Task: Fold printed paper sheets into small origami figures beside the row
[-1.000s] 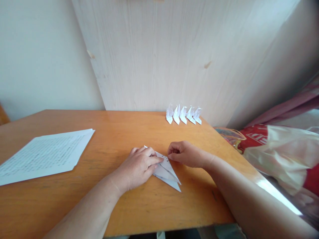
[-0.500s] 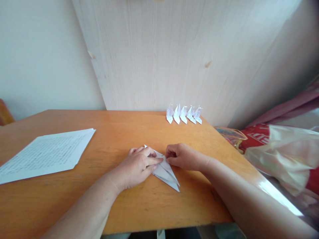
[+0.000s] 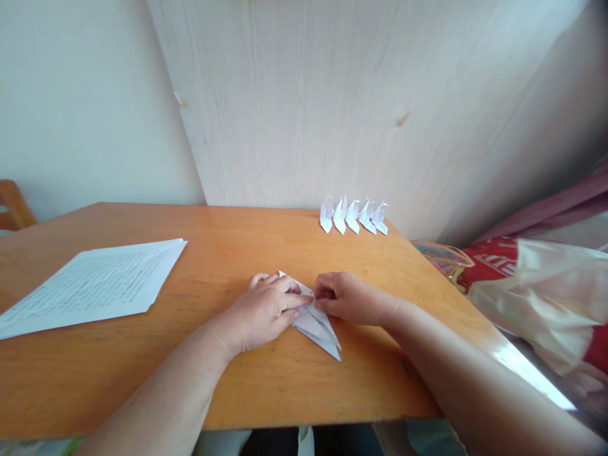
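A white folded paper (image 3: 316, 326) lies on the table in front of me, with layered flaps that come to points toward my side. My left hand (image 3: 270, 307) rests over its left part, holding it against the wood with the forefinger and thumb close together on the folds. At the paper's right edge, the bent fingers of my right hand (image 3: 339, 297) pinch the fold, thumb against forefinger. The paper's middle is partly hidden beneath my left fingers. Small dark printed marks show near the fingertips.
Several small folded paper pieces (image 3: 352, 216) stand in a row at the table's back right. A stack of printed sheets (image 3: 104, 278) lies on the left of the wooden table (image 3: 228, 234). Red and white plastic bags (image 3: 541, 285) sit beyond the right edge. A pale panel (image 3: 304, 114) rises behind.
The view has shifted slightly, moving the table and sheets a little up and right in the picture. Both hands stay at the folded paper, with hardly any visible finger movement.
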Available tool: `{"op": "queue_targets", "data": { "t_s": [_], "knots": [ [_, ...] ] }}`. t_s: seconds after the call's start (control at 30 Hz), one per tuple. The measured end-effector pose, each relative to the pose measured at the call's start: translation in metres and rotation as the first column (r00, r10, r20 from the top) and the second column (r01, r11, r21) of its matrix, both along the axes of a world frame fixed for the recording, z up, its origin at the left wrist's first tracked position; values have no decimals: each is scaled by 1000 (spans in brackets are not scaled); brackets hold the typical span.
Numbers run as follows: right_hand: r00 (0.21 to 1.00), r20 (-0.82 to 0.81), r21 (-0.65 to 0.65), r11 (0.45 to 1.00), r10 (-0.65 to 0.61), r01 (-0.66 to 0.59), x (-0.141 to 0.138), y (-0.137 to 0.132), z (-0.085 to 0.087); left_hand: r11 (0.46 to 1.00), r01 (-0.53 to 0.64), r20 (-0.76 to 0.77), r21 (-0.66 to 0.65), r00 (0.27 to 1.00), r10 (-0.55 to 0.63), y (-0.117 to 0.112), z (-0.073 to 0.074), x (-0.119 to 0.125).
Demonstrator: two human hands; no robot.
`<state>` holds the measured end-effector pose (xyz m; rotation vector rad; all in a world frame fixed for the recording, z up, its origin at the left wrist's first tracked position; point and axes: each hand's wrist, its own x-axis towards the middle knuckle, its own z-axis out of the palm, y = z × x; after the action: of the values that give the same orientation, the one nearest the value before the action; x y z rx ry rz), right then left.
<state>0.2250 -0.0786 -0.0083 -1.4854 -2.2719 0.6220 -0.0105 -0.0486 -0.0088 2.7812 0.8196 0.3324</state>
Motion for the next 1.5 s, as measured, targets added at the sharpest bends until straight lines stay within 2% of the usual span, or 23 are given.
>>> {"op": "queue_targets", "data": {
  "t_s": [0.23, 0.4, 0.5, 0.63, 0.8, 0.9, 1.13, 1.33, 1.5],
  "knots": [
    [997, -45, -4, 998, 65, -66, 0, 1, -2, 1000, 14, 11, 5, 1000, -14, 1, -2, -1],
    [966, -239, 23, 994, -95, 103, 0, 9, -3, 999, 48, 18, 12, 999, -48, 2, -6, 3],
    [895, -409, -88, 984, -177, 155, -1, 12, -4, 997, 72, 28, 16, 997, -72, 2, -8, 6],
    [814, -535, -240, 964, -227, 111, -3, 12, -4, 997, 76, 41, 1, 996, -76, 3, -9, 7],
    [843, -493, -337, 941, -214, 42, -8, 8, -3, 999, -23, 90, -37, 996, 27, 2, -6, 7],
    [872, -447, -353, 935, -201, 34, -9, 7, -4, 998, -58, 86, -16, 995, 60, 2, -4, 7],
    [917, -386, -244, 970, -103, 6, -7, 5, -7, 1000, -28, 68, -10, 997, 28, 2, -5, 5],
    [960, -282, -123, 992, -2, -34, -9, 2, -3, 999, -36, 62, -20, 997, 37, 3, -3, 4],
    [975, -207, -115, 988, 77, -103, -8, -3, 0, 999, -31, 63, -28, 997, 33, 3, -3, 4]
  ]
}}
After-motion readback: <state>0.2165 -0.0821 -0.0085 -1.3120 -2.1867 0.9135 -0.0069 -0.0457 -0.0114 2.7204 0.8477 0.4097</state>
